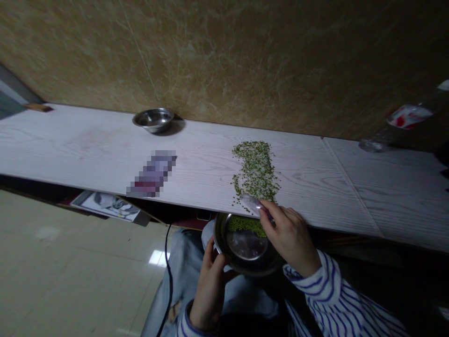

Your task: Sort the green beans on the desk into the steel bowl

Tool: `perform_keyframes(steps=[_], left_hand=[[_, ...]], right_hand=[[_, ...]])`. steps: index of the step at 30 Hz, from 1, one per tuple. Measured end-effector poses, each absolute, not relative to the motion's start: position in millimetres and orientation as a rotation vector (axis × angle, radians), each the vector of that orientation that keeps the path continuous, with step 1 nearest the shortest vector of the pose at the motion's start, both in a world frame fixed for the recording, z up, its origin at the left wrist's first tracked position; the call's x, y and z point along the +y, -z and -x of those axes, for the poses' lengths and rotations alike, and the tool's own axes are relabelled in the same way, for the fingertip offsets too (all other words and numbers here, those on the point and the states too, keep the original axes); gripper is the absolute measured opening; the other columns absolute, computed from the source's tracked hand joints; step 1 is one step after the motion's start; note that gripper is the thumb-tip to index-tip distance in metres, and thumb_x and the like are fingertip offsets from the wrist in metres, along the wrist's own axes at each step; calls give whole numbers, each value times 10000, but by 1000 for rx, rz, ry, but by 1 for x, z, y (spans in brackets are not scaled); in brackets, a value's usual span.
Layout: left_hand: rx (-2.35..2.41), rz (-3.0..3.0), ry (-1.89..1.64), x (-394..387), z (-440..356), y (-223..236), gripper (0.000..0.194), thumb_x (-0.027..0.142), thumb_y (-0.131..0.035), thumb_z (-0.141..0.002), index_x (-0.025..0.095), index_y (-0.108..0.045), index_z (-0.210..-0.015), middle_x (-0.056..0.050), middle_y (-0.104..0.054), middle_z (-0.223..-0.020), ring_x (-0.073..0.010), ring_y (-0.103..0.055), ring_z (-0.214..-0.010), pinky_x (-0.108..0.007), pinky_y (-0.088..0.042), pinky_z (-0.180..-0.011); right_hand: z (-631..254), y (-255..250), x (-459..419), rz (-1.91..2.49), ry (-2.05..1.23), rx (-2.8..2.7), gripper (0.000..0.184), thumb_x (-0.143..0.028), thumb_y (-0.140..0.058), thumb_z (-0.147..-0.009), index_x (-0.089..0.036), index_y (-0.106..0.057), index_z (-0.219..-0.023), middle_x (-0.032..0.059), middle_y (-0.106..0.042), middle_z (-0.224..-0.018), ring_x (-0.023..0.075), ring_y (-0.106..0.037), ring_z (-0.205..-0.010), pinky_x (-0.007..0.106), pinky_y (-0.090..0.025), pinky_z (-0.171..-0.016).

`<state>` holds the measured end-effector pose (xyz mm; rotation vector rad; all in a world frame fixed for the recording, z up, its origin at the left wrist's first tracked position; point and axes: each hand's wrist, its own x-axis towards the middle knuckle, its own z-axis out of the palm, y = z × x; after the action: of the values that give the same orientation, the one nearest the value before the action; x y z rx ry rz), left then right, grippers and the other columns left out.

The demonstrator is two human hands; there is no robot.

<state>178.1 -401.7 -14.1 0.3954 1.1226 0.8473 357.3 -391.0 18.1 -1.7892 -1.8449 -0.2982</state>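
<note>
My left hand grips the near left rim of a steel bowl, held over my lap just below the table edge. Small green mung beans are heaped along the bowl's far side, and its shiny bottom shows bare nearer me. My right hand is closed around what looks like a spoon, its pale end low over the tabletop at the front edge. Touching that end is a spread of loose mung beans that reaches back across the table.
On the pale wood-grain table a second steel bowl stands by the wall. A blurred-out flat object lies near the front edge. At the right, a clear plastic bottle stands. A black cable hangs by my leg.
</note>
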Motion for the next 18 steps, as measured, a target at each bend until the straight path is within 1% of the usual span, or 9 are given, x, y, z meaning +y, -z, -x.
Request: perform_keyframes(steps=[5,9,18], left_hand=[[1170,-403,-849,-401,-177,13,600,251,-629,-700,263,-547,-1295,-93,-631,-1248,-244,-633,-991,-358,-540,-738],[1170,-402,-859,-401,-176,11,605,241,-629,-701,263,-547,-1299,-96,-620,-1263,-246,-629,-992,-343,-545,-707],[1095,-388,-842,-402,-174,15,599,228,-631,-742,248,-508,-1328,-104,-623,-1247,-251,-614,-1040,-383,-544,-802]], right_hand=[[-354,-20,-389,1781,271,-1871,194,-216,-478,-953,-189,-634,-1065,58,-741,-866,181,-665,-714,304,-443,-690],[-354,-21,-390,1776,275,-1871,201,-222,-472,-957,-189,-633,-1072,51,-738,-848,183,-659,-705,307,-443,-691],[-358,-22,-396,1763,277,-1901,187,-203,-497,-948,-191,-625,-1083,48,-737,-863,191,-653,-706,316,-430,-698]])
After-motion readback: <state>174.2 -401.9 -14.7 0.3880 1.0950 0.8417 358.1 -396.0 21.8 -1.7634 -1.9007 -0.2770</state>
